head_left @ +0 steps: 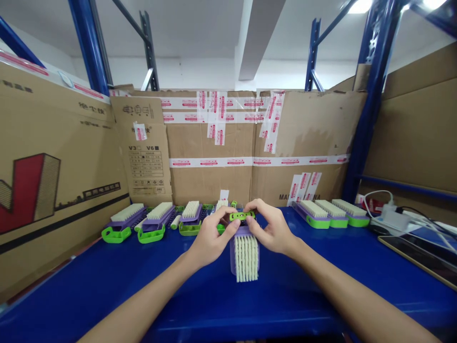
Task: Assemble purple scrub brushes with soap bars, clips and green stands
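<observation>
Both hands meet at the middle, above the blue shelf. Between them is a purple scrub brush [246, 257] with cream bristles, its bristle end hanging toward me. A green end piece [242, 216] sits at the brush's far end. My left hand [214, 233] pinches the left side of this green piece with thumb and fingers. On the other side, my right hand [270, 227] is closed on its right end, thumb in front. The fingertips partly cover the joint between the green piece and the purple body, so I cannot tell whether they are fastened.
Several brushes with loose-looking green end pieces [152, 234] line the back left of the blue shelf [171, 290]. At the back right stand three green-ended brushes [330, 213]. Cables with a white charger [389, 212] and a phone-like dark slab [421, 257] lie far right. Cardboard [210, 186] walls the back.
</observation>
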`<state>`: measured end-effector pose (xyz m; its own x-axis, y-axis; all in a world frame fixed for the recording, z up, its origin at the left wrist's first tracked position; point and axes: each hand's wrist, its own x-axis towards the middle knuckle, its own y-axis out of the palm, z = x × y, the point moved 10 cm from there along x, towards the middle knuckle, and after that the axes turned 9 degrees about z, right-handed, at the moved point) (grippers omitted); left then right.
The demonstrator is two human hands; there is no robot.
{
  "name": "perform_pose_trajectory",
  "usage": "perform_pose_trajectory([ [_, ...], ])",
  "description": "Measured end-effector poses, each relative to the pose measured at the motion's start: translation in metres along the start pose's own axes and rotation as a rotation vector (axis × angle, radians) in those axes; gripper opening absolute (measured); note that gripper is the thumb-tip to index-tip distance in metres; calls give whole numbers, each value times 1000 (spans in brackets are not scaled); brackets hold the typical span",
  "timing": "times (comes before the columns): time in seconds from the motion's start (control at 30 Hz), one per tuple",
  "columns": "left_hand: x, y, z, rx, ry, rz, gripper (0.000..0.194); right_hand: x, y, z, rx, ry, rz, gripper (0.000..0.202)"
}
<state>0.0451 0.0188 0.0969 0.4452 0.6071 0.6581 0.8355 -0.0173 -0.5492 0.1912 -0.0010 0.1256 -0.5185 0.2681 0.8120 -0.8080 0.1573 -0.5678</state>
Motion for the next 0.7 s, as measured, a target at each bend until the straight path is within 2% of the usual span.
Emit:
perform_pose_trajectory([
  [0.37, -1, -3, -1, 53, 15, -36, 26, 2, -2, 4, -47, -18, 33, 6],
  [0.7, 0, -4, -1, 42, 9, -18, 24, 1, -1, 5, -75, -38, 48, 6],
])
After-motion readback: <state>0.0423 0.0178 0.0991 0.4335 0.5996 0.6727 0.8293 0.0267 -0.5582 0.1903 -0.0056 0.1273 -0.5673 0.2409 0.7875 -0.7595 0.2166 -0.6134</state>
